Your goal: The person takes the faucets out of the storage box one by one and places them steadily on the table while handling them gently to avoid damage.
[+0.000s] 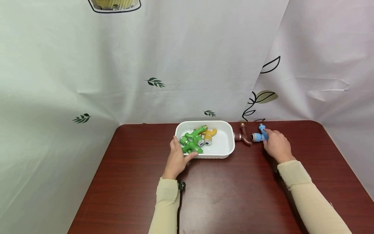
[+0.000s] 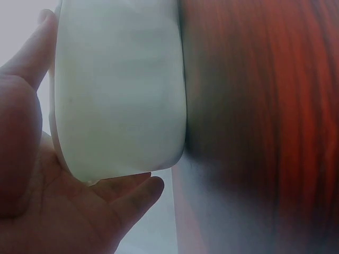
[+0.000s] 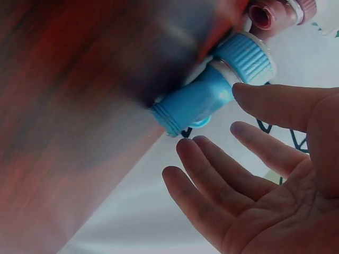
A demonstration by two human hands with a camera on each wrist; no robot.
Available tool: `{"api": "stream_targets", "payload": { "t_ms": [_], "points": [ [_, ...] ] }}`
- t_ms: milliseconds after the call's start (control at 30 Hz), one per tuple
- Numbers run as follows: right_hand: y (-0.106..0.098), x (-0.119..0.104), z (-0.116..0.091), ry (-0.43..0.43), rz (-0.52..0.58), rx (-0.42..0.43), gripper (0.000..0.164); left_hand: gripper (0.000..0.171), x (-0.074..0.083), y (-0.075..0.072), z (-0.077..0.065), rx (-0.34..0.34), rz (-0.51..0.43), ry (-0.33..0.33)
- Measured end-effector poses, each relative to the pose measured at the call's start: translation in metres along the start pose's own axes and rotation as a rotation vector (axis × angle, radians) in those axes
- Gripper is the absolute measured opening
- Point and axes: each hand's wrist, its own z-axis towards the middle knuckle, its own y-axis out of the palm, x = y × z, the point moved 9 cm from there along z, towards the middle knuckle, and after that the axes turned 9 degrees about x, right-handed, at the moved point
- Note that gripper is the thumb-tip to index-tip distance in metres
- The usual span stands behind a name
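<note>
A white plastic tray stands near the table's back edge. My left hand holds its near left corner, with the thumb along the front rim and the fingers at the left side. Inside lie several green pipe fittings and a yellow pipe fitting. My right hand is at a blue pipe fitting that lies on the table. In the right wrist view the thumb tip overlaps the blue fitting's ribbed collar, while the other fingers are loosely extended and spread.
A brown pipe fitting lies between the tray and the blue fitting, close to the tray's right side. The dark red wooden table meets a white patterned cloth along its back edge.
</note>
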Motion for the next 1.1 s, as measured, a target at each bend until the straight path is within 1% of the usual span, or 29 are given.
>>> {"api": "stream_targets", "payload": {
  "t_ms": [300,567,900,1100],
  "points": [
    [-0.008,-0.009,0.002,0.003,0.005,0.031,0.048,0.121,-0.001,0.0,0.0,0.001,0.0,-0.004],
    [-0.014,-0.02,0.003,0.003,0.015,0.042,0.049,0.121,-0.002,0.001,0.0,-0.001,-0.003,0.0],
    [-0.029,-0.041,0.004,-0.054,0.064,0.148,0.046,0.121,0.0,0.0,0.0,0.004,-0.005,0.01],
    [-0.031,-0.056,0.004,-0.085,0.088,0.169,0.045,0.121,0.0,0.0,0.0,0.0,-0.004,0.007]
  ]
}}
